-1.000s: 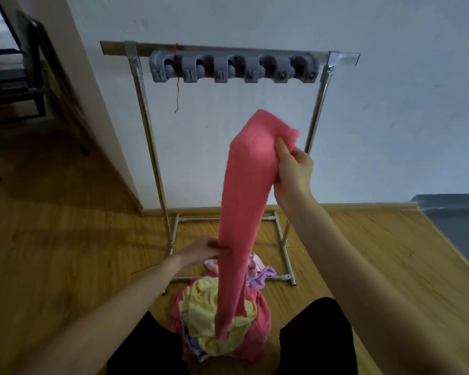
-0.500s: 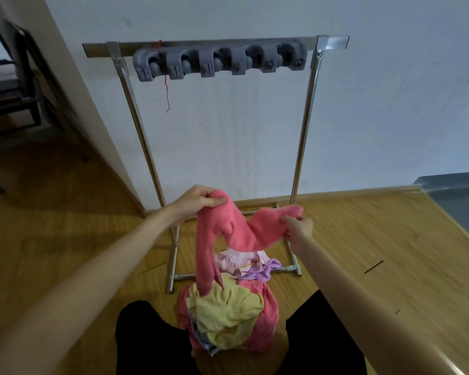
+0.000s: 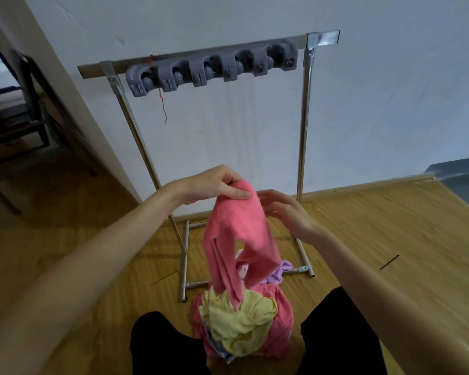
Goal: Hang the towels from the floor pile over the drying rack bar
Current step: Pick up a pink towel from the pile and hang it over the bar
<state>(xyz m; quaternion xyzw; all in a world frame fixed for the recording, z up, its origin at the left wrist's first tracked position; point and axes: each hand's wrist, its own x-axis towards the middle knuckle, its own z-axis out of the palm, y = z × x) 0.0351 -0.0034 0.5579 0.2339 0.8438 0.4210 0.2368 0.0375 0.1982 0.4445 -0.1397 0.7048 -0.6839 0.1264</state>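
Nearest the person, between the dark-clad knees, the floor pile (image 3: 244, 328) of towels sits bunched on the wooden floor, a yellow towel (image 3: 241, 318) on top of pink and lilac ones. Above it hangs the pink towel (image 3: 236, 239), doubled over so two tails droop onto the pile, probably to find its middle for draping. The left hand (image 3: 217, 185) has its grip closed on the fold at the top, thumb pinching the cloth from the front. The right hand (image 3: 284, 209) hovers just beside that fold, fingers loose, holding nothing. Beyond, the drying rack bar (image 3: 209, 56) stands against the wall, bare of towels, with a grey clip holder (image 3: 214, 67) mounted along it.
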